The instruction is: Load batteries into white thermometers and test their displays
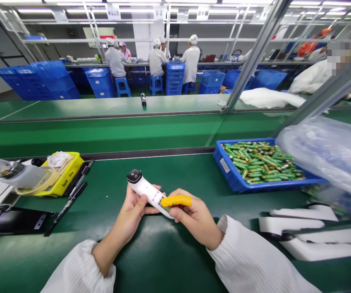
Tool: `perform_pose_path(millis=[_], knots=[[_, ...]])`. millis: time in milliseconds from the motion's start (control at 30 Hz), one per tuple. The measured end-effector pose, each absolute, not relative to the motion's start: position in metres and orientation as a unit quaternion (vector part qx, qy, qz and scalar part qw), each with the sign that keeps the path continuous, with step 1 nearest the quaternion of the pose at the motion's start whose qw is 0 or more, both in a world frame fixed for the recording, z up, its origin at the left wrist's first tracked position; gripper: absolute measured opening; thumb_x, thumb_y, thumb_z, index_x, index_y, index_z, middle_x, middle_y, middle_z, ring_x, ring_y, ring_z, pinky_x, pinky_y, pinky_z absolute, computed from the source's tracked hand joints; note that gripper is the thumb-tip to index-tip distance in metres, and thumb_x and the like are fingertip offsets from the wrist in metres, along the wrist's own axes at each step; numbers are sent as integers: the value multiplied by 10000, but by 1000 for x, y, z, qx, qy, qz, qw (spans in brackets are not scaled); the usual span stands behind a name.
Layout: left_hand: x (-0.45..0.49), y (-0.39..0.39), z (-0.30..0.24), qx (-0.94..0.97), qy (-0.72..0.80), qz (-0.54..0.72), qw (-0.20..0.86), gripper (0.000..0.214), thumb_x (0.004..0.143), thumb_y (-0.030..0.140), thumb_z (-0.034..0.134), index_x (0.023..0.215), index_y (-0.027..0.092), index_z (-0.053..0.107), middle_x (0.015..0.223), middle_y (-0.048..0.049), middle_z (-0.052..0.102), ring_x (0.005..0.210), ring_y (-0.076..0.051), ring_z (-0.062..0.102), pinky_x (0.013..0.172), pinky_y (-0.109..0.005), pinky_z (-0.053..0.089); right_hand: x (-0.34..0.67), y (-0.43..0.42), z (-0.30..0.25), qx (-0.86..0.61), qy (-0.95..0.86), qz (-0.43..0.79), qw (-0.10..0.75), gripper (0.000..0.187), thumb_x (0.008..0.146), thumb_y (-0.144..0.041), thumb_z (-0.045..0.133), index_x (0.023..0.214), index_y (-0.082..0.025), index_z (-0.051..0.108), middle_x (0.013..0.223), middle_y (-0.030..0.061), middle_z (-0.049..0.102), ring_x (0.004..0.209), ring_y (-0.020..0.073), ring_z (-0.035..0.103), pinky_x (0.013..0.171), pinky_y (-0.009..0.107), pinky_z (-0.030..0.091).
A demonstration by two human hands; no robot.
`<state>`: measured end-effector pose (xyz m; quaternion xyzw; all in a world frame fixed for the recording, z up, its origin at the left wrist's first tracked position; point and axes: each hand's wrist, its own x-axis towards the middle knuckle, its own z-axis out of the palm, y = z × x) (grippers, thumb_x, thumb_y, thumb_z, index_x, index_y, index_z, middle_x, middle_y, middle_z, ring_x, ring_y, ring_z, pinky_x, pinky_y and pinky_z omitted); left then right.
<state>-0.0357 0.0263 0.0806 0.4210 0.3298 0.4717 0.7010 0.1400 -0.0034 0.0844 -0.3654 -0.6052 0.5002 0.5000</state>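
My left hand (pixel 132 209) is wrapped around a white infrared thermometer (pixel 146 187), its black head tilted up to the left. The battery compartment in its handle faces up, uncovered. At the handle's lower end is my right hand (pixel 195 213), with a yellow finger cot (pixel 177 200) on the index finger. That finger lies over the compartment, and the thumb presses beside it. A sliver of green battery (pixel 166 209) shows under the fingertip; the rest is hidden. Further right, several similar white thermometers (pixel 312 236) lie on the green table.
A blue tray (pixel 238 187) of loose green batteries stands at the back right, beside clear plastic bags (pixel 319 150). On the left are a yellow bin (pixel 67 179), a bottle (pixel 25 175) and black pens (pixel 68 205). Co-workers sit and stand beyond the conveyor (pixel 102 108).
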Motion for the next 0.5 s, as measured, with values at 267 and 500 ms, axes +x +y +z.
perform_pose_path(millis=[267,500], knots=[[-42,29,82,427,315,478,700,480,888,391,546,1283,278,297,1085,-75,630,953,-253,667,686,-368,606,141,0,82,-410,-618,498,449,228,788,-365,675,900,-202,562,931,11,459,690,102,422,624,250,369],[-44,31,79,470,332,456,679,490,846,450,587,1223,274,328,1078,-72,612,966,-259,665,627,-275,593,137,-2,65,-393,-516,671,359,388,776,-451,663,921,-211,395,860,0,497,688,108,469,577,230,405]])
